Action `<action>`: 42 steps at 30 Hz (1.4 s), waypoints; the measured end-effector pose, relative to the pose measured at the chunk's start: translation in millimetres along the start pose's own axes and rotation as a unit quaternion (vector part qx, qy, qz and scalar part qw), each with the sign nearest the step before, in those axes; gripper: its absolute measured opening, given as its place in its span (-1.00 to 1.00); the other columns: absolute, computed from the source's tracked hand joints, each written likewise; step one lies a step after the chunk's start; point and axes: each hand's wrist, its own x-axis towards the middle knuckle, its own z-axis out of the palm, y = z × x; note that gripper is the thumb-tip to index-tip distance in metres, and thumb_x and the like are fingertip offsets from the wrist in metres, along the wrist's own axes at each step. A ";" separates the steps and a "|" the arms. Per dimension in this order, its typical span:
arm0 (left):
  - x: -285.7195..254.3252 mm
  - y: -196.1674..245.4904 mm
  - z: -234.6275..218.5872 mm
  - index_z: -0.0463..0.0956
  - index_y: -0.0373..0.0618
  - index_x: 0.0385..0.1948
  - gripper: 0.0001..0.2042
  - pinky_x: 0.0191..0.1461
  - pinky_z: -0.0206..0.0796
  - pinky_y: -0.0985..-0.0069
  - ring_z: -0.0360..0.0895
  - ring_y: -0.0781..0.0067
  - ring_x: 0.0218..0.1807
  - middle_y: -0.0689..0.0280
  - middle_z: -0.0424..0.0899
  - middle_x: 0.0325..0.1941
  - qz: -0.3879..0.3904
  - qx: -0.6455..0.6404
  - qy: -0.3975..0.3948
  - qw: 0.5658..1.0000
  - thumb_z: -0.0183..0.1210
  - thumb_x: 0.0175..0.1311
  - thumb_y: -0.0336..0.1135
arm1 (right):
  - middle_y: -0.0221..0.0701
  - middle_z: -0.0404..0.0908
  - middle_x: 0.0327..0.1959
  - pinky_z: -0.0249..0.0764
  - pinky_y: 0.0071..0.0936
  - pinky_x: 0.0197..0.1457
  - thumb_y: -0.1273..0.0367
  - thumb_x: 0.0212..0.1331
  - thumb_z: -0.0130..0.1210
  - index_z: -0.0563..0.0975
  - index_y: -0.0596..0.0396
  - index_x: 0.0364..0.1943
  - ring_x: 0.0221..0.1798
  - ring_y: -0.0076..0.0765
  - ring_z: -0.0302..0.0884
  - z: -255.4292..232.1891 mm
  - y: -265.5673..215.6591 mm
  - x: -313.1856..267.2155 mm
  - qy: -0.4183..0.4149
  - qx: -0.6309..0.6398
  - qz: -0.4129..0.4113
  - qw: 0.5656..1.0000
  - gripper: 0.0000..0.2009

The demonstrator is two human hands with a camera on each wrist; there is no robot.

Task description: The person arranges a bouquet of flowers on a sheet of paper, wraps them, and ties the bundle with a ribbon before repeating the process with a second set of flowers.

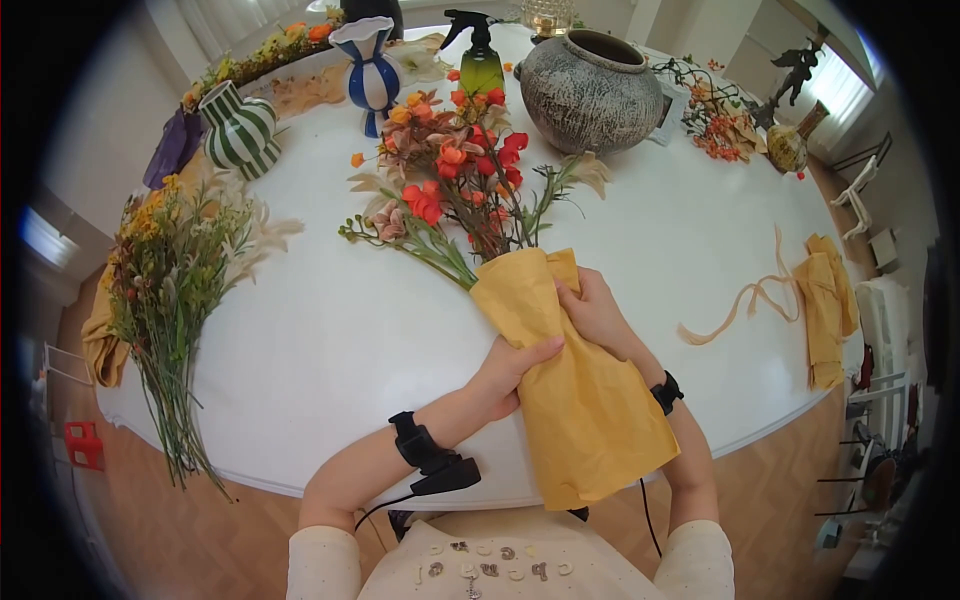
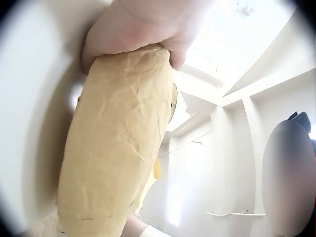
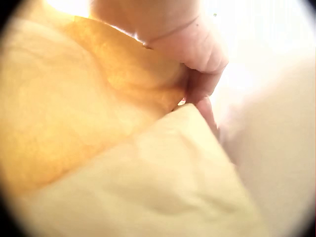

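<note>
A bouquet of red and orange flowers [image 1: 450, 165] stands out of a yellow paper wrap [image 1: 590, 420], its blooms toward the far side of the table. The left hand [image 1: 510, 372] grips the wrap's left side, thumb across the front; in the left wrist view the hand [image 2: 143, 24] closes round the paper [image 2: 113, 133]. Higher on the right, the right hand [image 1: 600, 312] pinches the wrap's edge. In the right wrist view the fingers of that hand [image 3: 185, 49] hold folded paper [image 3: 158, 182]. The lower stems are hidden inside the wrap.
Loose flowers [image 1: 175, 290] lie at the left. Behind are a green-striped vase [image 1: 240, 130], a blue-striped vase [image 1: 372, 80], a spray bottle [image 1: 482, 70] and a grey pot [image 1: 590, 95]. At right lie ribbon [image 1: 745, 300], folded paper [image 1: 825, 310] and orange-berried stems [image 1: 720, 135].
</note>
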 end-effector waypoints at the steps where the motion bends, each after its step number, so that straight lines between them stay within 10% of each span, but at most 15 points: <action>1: -0.9 1.0 0.3 0.17 -0.15 0.10 -0.48 0.09 0.31 0.40 0.41 0.37 0.04 0.27 0.41 0.04 -0.014 0.002 0.003 1.000 0.18 0.11 -0.30 | -0.28 0.59 -0.36 0.40 -0.51 -0.23 0.38 0.21 -0.10 0.46 0.33 -0.22 -0.32 -0.50 0.49 2.7 -9.0 -1.5 -0.004 0.015 -0.011 1.000 -0.76; 21: -18.1 37.0 -38.3 0.22 -0.18 0.06 -0.52 -0.01 0.40 0.33 0.48 0.27 -0.02 0.19 0.46 -0.01 0.020 -0.128 -0.028 0.991 0.14 0.06 -0.41 | -0.30 0.56 -0.38 0.48 -0.58 -0.26 0.44 0.14 0.06 0.16 0.20 0.00 -0.38 -0.49 0.53 16.1 -32.9 -47.8 -0.047 0.109 -0.031 0.992 -0.60; 24: -23.8 37.0 -40.2 0.22 -0.20 0.05 -0.53 -0.01 0.41 0.34 0.48 0.27 -0.02 0.18 0.46 -0.03 0.036 -0.103 -0.059 0.992 0.13 0.06 -0.43 | -0.38 0.55 -0.46 0.45 -0.65 -0.42 0.46 0.11 0.08 0.20 0.16 -0.15 -0.45 -0.57 0.51 13.6 -31.9 -55.5 -0.021 0.239 0.128 0.962 -0.69; 30: -24.6 37.5 -49.7 0.22 -0.23 0.05 -0.58 -0.01 0.42 0.36 0.50 0.28 -0.04 0.17 0.46 -0.02 0.044 -0.144 -0.122 0.981 0.09 0.13 -0.42 | -0.58 0.38 -0.65 0.11 -0.77 -0.63 0.44 0.09 0.11 0.22 0.09 -0.27 -0.64 -0.82 0.23 18.0 -15.4 -58.9 0.004 -0.010 0.021 1.000 -0.73; 42: -26.8 34.1 -32.9 0.19 -0.22 0.07 -0.57 -0.02 0.42 0.35 0.48 0.29 -0.01 0.16 0.44 0.01 0.066 -0.121 -0.083 0.987 0.08 0.17 -0.35 | -0.38 0.49 -0.21 0.43 -0.66 -0.13 0.64 -0.08 0.14 0.25 0.03 -0.45 -0.18 -0.59 0.46 -2.4 -54.8 -86.2 -0.112 0.314 0.040 0.942 -0.71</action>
